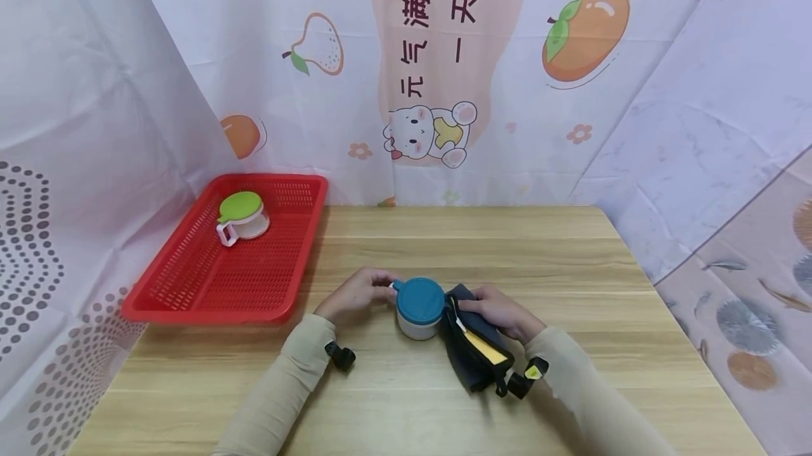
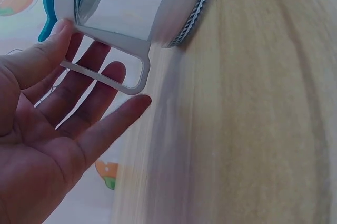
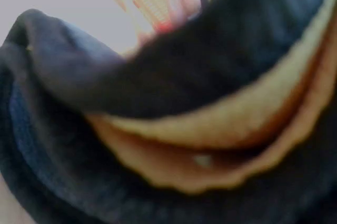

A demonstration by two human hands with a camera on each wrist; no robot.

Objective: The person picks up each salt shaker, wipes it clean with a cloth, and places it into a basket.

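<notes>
A round see-through jar with a blue lid [image 1: 421, 300] and a pale handle [image 2: 113, 71] is at the middle of the table. My left hand [image 1: 363, 294] holds it by the handle, with the thumb up by the lid's tab and fingers behind the handle. To the right of the jar, my right hand [image 1: 497, 311] grips a dark fabric pouch [image 1: 472, 357] along its upper edge. The pouch's mouth gapes and a yellow lining shows. In the right wrist view, the dark pouch [image 3: 158, 87] fills most of the picture and hides the fingers.
At the left stands a red plastic basket [image 1: 218, 314] with slotted walls. Inside it, near the back, is a similar jar with a green lid [image 1: 241, 206]. The wooden table [image 1: 393, 385] ends at a printed cloth [image 1: 342, 111] hung behind.
</notes>
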